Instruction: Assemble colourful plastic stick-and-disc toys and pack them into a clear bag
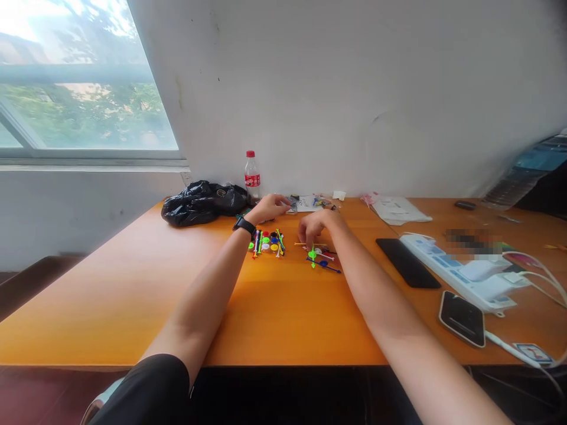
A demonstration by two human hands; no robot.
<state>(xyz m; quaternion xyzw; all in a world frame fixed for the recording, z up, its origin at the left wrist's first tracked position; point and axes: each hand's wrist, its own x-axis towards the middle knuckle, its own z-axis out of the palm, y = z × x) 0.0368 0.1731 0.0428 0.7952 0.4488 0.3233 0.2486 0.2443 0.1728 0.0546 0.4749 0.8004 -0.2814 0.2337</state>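
Observation:
My left hand [271,206], with a black watch on its wrist, reaches over the far part of the table. Its fingers are stretched out to the right, near small clear bags [293,203]. Below it lies a group of colourful plastic sticks and round pieces [266,241]. My right hand [313,225] is bent downward with its fingers closed over a second small group. There, a green arrow-shaped piece [312,255] lies by the fingertips, beside a blue arrow-shaped piece [324,264] and an orange stick [310,244]. What the right fingertips hold, if anything, is hidden.
A black plastic bag [204,202] and a red-capped bottle [252,174] stand at the back left. On the right are a dark flat slab [407,262], a white power strip [456,271], a phone [462,317] with a cable, and a white plastic bag [398,209].

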